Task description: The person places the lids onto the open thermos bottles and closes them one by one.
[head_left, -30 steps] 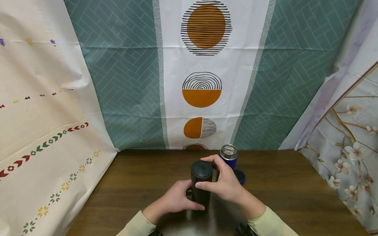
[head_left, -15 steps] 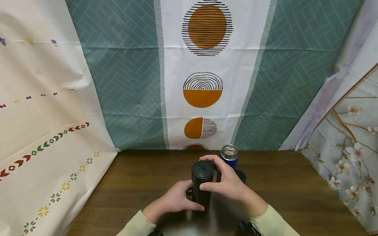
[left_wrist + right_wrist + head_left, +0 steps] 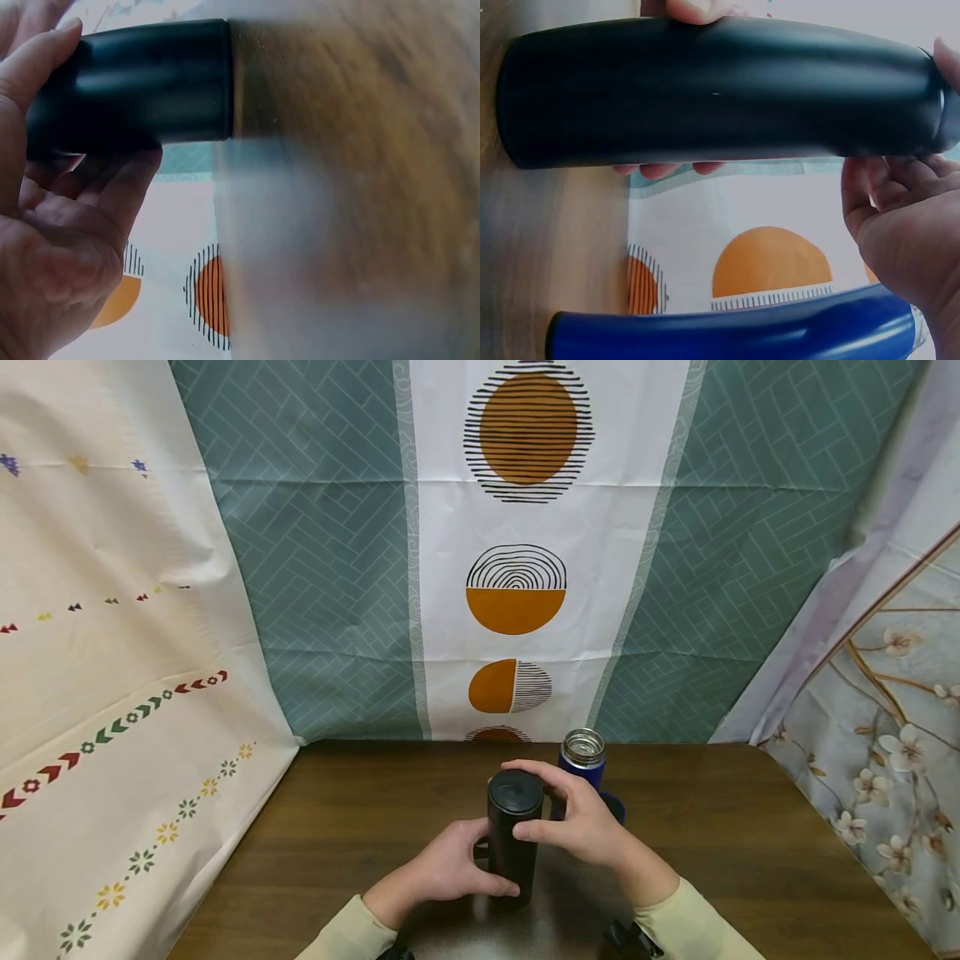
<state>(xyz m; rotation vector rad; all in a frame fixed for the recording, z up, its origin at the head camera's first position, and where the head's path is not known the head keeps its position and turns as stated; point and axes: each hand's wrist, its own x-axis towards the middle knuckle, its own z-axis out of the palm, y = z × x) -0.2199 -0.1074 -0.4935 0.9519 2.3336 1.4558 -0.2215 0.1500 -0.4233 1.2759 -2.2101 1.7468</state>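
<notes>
A tall black vacuum flask (image 3: 513, 856) stands upright on the wooden table in the head view. My left hand (image 3: 452, 862) grips its lower body, thumb on the near side and fingers around the back. At the top, my right hand (image 3: 576, 821) holds the flask around its black lid (image 3: 516, 792), with the thumb in front and the forefinger curving behind. The right wrist view shows the flask's smooth body (image 3: 720, 90) lying sideways in the picture. Its flat base (image 3: 227, 79) meets the wood in the left wrist view.
Behind the right hand stands a blue flask (image 3: 582, 768) with its steel mouth uncovered. A blue-rimmed round lid (image 3: 614, 810) lies beside it, partly hidden by the hand. Patterned cloth (image 3: 330, 568) hangs along the back edge of the wooden table (image 3: 360, 793).
My right thumb has slid rightward along the near side of the flask's top, while the forefinger has moved left behind it. The left hand and the flask stay in place.
</notes>
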